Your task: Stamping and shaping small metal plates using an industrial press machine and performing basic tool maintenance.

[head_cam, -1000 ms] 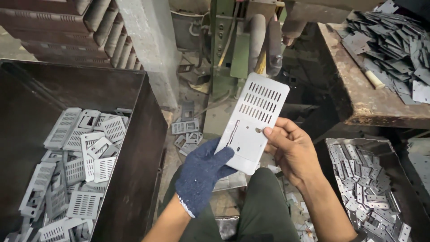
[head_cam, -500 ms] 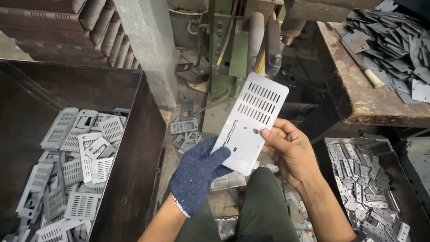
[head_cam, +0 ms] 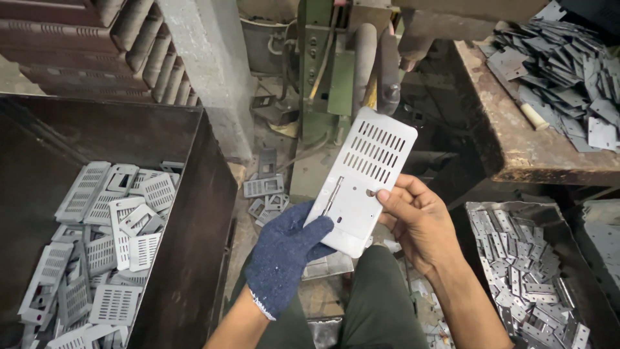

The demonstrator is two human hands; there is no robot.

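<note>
- Head view, looking straight down: both hands meet at the centre over a pale metal plate (head_cam: 361, 181), held tilted with its slotted end up and far.
- Left hand (head_cam: 284, 255), in a dark blue knit glove, comes in from below; its grip is closed on the plate's near left corner, thumb lying over the front face.
- Right hand (head_cam: 420, 223) is bare; its grip pinches the plate's right edge, thumb tip pressed on the face just beside a small round hole, fingers curled behind.
- Rows of narrow slots fill the plate's far half, and a thin rod-like strip runs down its middle.
- Left of the hands sits a large dark metal bin (head_cam: 194, 213), holding a heap of similar grey slotted plates (head_cam: 103, 239).
- Near right, a lower tray (head_cam: 516, 208) is packed with small flat metal pieces (head_cam: 523, 271).
- Far right, a worn counter (head_cam: 529, 152) carries a pile of dark sheet-metal offcuts (head_cam: 568, 71).
- Beyond the plate stands a green machine frame (head_cam: 323, 71), with a few loose plates (head_cam: 263, 186) lying on the floor at its foot.
- Dark green trousers (head_cam: 381, 304) show just below the hands.
</note>
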